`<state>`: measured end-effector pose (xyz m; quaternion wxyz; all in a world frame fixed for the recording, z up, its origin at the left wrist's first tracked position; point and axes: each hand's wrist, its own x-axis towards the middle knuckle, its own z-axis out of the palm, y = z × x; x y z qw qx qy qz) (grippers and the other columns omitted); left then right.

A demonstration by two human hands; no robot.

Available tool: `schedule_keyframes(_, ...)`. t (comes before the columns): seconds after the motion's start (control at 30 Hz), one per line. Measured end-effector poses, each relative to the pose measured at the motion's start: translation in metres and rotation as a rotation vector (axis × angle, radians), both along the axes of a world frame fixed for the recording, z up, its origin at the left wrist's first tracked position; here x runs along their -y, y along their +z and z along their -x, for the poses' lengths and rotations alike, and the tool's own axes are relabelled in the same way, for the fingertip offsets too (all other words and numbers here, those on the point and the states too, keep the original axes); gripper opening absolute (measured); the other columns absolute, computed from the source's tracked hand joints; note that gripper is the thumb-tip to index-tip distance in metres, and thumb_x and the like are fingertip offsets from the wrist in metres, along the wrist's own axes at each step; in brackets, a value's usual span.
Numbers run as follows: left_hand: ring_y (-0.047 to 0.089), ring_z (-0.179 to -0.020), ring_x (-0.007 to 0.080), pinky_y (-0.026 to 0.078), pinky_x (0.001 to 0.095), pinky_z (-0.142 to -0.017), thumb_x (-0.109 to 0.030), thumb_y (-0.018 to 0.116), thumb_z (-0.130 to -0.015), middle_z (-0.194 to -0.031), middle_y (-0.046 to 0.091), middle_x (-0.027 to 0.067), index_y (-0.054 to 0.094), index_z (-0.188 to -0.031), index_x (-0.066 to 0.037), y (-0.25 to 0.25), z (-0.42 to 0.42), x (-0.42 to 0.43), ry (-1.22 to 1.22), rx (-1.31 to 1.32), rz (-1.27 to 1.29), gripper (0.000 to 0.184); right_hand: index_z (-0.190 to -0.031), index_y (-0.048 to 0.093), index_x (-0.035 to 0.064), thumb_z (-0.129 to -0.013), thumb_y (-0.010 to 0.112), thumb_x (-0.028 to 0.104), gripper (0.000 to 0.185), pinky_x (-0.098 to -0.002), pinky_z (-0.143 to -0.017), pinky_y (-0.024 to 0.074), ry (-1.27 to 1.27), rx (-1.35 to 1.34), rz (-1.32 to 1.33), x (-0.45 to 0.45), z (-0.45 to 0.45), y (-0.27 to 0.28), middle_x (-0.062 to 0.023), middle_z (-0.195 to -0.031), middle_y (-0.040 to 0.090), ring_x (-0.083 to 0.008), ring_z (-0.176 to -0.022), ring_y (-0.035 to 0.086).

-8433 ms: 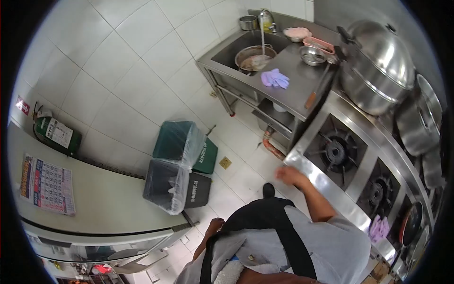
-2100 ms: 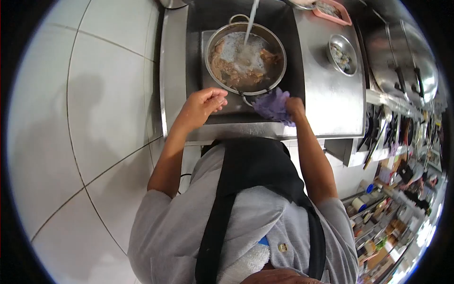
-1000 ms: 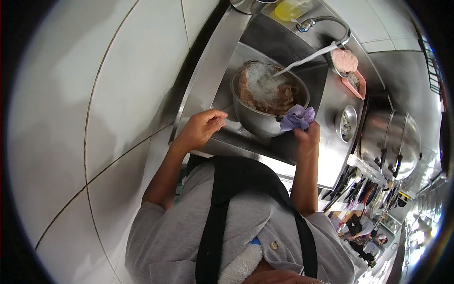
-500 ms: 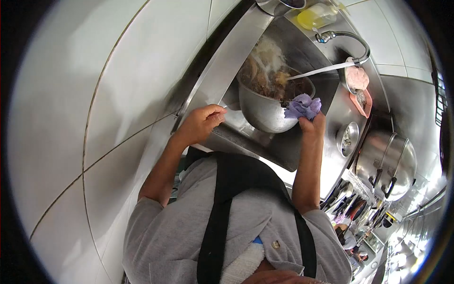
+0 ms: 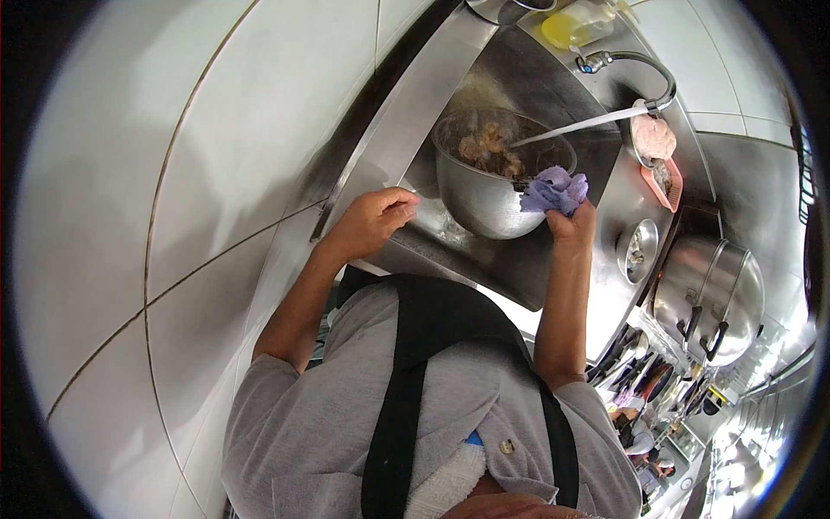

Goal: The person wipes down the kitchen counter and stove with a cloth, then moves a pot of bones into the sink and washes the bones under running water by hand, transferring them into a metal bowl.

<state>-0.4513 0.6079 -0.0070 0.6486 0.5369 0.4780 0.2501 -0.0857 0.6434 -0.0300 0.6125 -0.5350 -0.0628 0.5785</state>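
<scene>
My right hand [image 5: 571, 221] is closed round a crumpled purple cloth [image 5: 554, 191], which covers the near handle of a steel pot [image 5: 491, 203]. The pot is tilted away from me inside the sink [image 5: 540, 268], and brown pieces of food [image 5: 488, 149] show in it. Water runs from the curved faucet [image 5: 644, 69] into the pot. My left hand [image 5: 380, 221] hovers over the sink's near left edge, apart from the pot, fingers curled together; whether it holds anything small is hidden.
A yellow-liquid bottle [image 5: 575, 24] lies behind the sink. On the right counter are a bowl of pink food [image 5: 653, 138], a pink basket [image 5: 666, 186] and a small steel bowl [image 5: 638, 251]. A large lidded pot [image 5: 709, 298] stands farther right. People are in the far background.
Since earlier, the pot has been tipped away from me by my right hand with the cloth. Its water level has dropped and the foam is gone. My left hand has hardly moved.
</scene>
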Motion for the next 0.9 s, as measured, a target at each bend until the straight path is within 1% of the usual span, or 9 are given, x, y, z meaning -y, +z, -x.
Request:
schedule_keyframes(0.13, 0.06, -0.081, 0.0144, 0.048, 0.0282, -0.075, -0.02, 0.051, -0.093, -0.092, 0.064, 0.0101, 0.058, -0.111, 0.002, -0.005, 0.001, 0.0, -0.037, -0.01, -0.037, 0.029, -0.107, 0.057, -0.0027, -0.079, 0.04, -0.007, 0.033, -0.0435, -0.087, 0.0503, 0.099, 0.226, 0.01, 0.003, 0.006, 0.006, -0.0152, -0.104, 0.062, -0.0307, -0.096, 0.062)
schedule_keyframes(0.27, 0.06, -0.082, 0.0146, 0.049, 0.0282, -0.075, -0.02, 0.051, -0.093, -0.093, 0.065, 0.0102, 0.058, -0.111, 0.002, -0.005, 0.001, 0.002, -0.036, -0.001, -0.022, 0.029, -0.107, 0.058, -0.0005, -0.086, 0.039, 0.003, 0.029, -0.0482, -0.088, 0.0486, 0.327, 0.639, -0.093, 0.011, 0.013, 0.017, -0.0164, -0.105, 0.062, -0.0339, -0.097, 0.061)
schedule_keyframes(0.33, 0.06, -0.081, 0.0143, 0.048, 0.0278, -0.075, -0.02, 0.051, -0.093, -0.093, 0.064, 0.0101, 0.058, -0.111, 0.002, -0.007, 0.001, 0.004, -0.016, 0.015, -0.014, 0.029, -0.106, 0.059, 0.0006, -0.088, 0.038, 0.009, 0.029, -0.0501, -0.088, 0.0479, 0.27, 0.54, -0.077, 0.007, 0.014, 0.016, -0.0167, -0.106, 0.062, -0.0352, -0.097, 0.061)
schedule_keyframes(0.37, 0.06, -0.081, 0.0143, 0.048, 0.0278, -0.075, -0.019, 0.051, -0.093, -0.092, 0.065, 0.01, 0.058, -0.111, 0.002, -0.008, 0.001, 0.005, -0.013, 0.016, -0.019, 0.029, -0.106, 0.059, 0.0011, -0.089, 0.038, 0.012, 0.029, -0.051, -0.088, 0.0476, 0.149, 0.346, -0.017, -0.002, 0.011, 0.009, -0.0167, -0.106, 0.062, -0.0357, -0.097, 0.06)
schedule_keyframes(0.43, 0.059, -0.08, 0.0142, 0.048, 0.0278, -0.074, -0.019, 0.051, -0.093, -0.092, 0.065, 0.01, 0.058, -0.111, 0.002, -0.01, 0.002, 0.006, -0.007, 0.016, -0.029, 0.028, -0.106, 0.059, 0.0016, -0.09, 0.038, 0.014, 0.029, -0.0519, -0.088, 0.0472, 0.063, 0.185, 0.001, -0.006, 0.011, 0.007, -0.0166, -0.106, 0.063, -0.0361, -0.097, 0.06)
schedule_keyframes(0.57, 0.06, -0.079, 0.0147, 0.049, 0.0282, -0.073, -0.019, 0.052, -0.093, -0.09, 0.065, 0.0098, 0.058, -0.111, 0.002, -0.011, 0.004, 0.006, -0.012, 0.009, -0.062, 0.029, -0.105, 0.06, 0.0021, -0.09, 0.038, 0.015, 0.029, -0.0529, -0.088, 0.0464, 0.207, 0.414, -0.095, -0.005, 0.005, 0.001, -0.0166, -0.105, 0.063, -0.0363, -0.097, 0.06)
schedule_keyframes(0.67, 0.06, -0.078, 0.0149, 0.049, 0.0284, -0.073, -0.02, 0.052, -0.093, -0.09, 0.065, 0.0097, 0.058, -0.111, 0.002, -0.013, 0.005, 0.007, -0.017, -0.019, -0.083, 0.029, -0.105, 0.06, 0.0017, -0.088, 0.04, 0.01, 0.027, -0.0512, -0.088, 0.0474, 0.189, 0.324, -0.068, -0.007, 0.019, 0.019, -0.0165, -0.105, 0.063, -0.0345, -0.096, 0.061)
schedule_keyframes(0.73, 0.059, -0.078, 0.0148, 0.049, 0.0284, -0.073, -0.019, 0.052, -0.093, -0.09, 0.065, 0.0096, 0.058, -0.111, 0.002, -0.011, 0.005, 0.007, -0.018, -0.022, -0.072, 0.029, -0.106, 0.059, 0.0007, -0.085, 0.044, 0.005, 0.027, -0.0476, -0.088, 0.0482, 0.243, 0.389, -0.114, -0.004, 0.023, 0.025, -0.0155, -0.105, 0.063, -0.0315, -0.095, 0.062)
schedule_keyframes(0.9, 0.059, -0.078, 0.0144, 0.048, 0.0279, -0.073, -0.019, 0.052, -0.093, -0.091, 0.065, 0.0096, 0.058, -0.112, 0.001, -0.011, 0.005, 0.005, -0.016, -0.016, -0.048, 0.029, -0.108, 0.059, -0.0034, -0.067, 0.054, -0.007, 0.042, -0.036, -0.09, 0.0469, 0.588, 1.069, -0.271, -0.001, 0.016, 0.03, -0.0106, -0.103, 0.064, -0.0223, -0.095, 0.062)
